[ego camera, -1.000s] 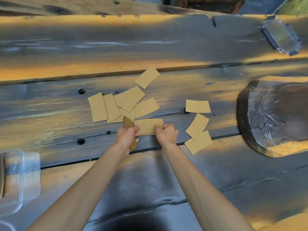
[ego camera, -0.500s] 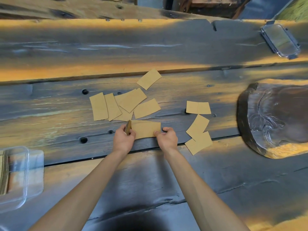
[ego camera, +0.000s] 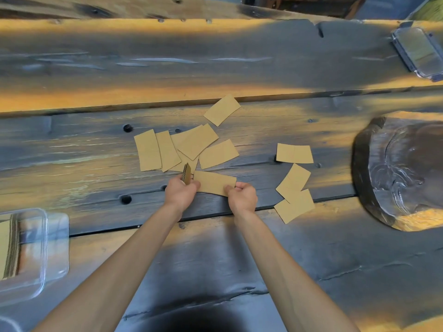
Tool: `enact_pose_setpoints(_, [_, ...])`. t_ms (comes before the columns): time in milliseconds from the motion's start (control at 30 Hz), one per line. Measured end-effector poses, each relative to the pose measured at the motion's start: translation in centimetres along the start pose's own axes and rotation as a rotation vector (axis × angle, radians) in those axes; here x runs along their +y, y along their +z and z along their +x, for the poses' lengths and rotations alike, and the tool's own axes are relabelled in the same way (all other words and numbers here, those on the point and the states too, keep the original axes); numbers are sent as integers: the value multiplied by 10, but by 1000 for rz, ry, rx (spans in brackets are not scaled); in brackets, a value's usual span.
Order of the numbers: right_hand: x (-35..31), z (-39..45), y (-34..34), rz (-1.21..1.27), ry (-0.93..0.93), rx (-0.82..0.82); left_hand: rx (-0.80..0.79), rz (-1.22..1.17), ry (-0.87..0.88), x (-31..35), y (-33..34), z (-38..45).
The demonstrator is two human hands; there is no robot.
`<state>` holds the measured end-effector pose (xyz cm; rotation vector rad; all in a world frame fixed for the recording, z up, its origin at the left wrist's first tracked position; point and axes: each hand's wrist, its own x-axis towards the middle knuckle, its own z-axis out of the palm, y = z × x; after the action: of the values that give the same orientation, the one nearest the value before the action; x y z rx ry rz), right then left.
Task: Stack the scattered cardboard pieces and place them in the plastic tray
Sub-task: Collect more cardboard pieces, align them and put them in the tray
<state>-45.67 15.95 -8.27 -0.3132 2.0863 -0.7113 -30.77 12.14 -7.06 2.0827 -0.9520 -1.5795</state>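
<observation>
While the left hand [ego camera: 181,191] still grips its little stack [ego camera: 186,173], the right hand [ego camera: 242,195] pinches a flat cardboard piece [ego camera: 214,182], now slid closer to the stack.

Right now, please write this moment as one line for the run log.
left hand: holds small cardboard stack on edge | right hand: pinches flat cardboard piece | plastic tray: near left, holds some cardboard

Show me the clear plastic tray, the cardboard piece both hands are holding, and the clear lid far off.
plastic tray [ego camera: 44,248]: head view, on its right wall.
held cardboard piece [ego camera: 213,182]: head view, on its flat face.
clear lid [ego camera: 418,52]: head view, on its centre panel.
</observation>
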Motion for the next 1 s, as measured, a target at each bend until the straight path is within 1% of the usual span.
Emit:
enact_pose_setpoints(100, [-1, 0, -9, 144, 14, -55, -113, -96, -68, 2, -8, -1])
enact_pose_setpoints(167, [-7, -3, -22, 261, -29, -172, -168, -111, -90, 4, -18, -2])
enact_pose_setpoints(200, [-12, -6, -30, 291, -68, -258, -164, -98, -79, 4, -25, -2])
enact_pose_setpoints(267, [-22, -11, -48, 218, -204, -413, -129, -62, -20, 6, -39, -2])
enact_pose_setpoints(300, [-27, -14, -56, 130, -284, -475, -153, -47, 12, 8, -45, -3])
enact_pose_setpoints(333, [-32, -16, -62, 34, -361, -531, -224, -34, 43, 12, -50, -6])
enact_pose_setpoints(367, [-37, -20, -66, -42, -427, -595, -340, -2, 78, 16, -54, -11])
enact_pose_setpoints(433, [-44, -28, -65, -127, -504, -718, -591, 130, 130, 27, -55, -27])
enact_pose_setpoints(467, [-47, -31, -63, -150, -535, -758, -688, 189, 157, 30, -52, -35])
enact_pose_setpoints(500, [-51, -36, -60, -169, -569, -777, -756, 192, 176, 30, -48, -41])
enact_pose_setpoints(567, [-53, -46, -53, -194, -631, -750, -817, 25, 131, 26, -39, -51])
enact_pose_setpoints(633, [-49, -57, -49, -204, -697, -629, -793, -160, 67, 20, -34, -60])
enact_pose_setpoints(700, [-40, -67, -48, -205, -764, -445, -747, -282, 41, 15, -33, -66])
enact_pose_setpoints(733, [-34, -73, -50, -160, -746, -382, -728, -363, 39, 13, -33, -68])
enact_pose_setpoints(767, [-28, -77, -52, -66, -658, -349, -702, -450, 43, 11, -32, -70])
enact_pose_setpoints(800, [-23, -86, -53, 68, -509, -344, -664, -546, 55, 10, -31, -74])
enact_pose_setpoints(833, [-15, -95, -51, 189, -325, -369, -620, -648, 70, 11, -30, -79])
enact_pose_setpoints(867, [-6, -107, -48, 269, -148, -412, -570, -752, 86, 12, -28, -86])
enact_pose_setpoints(900, [4, -119, -45, 306, -8, -469, -514, -847, 101, 13, -24, -95])
enact_pose_setpoints(967, [18, -142, -39, 420, 199, -584, -381, -962, 137, 13, -14, -111])
enact_pose_setpoints(1000, [23, -149, -36, 517, 295, -612, -305, -964, 160, 11, -9, -118])
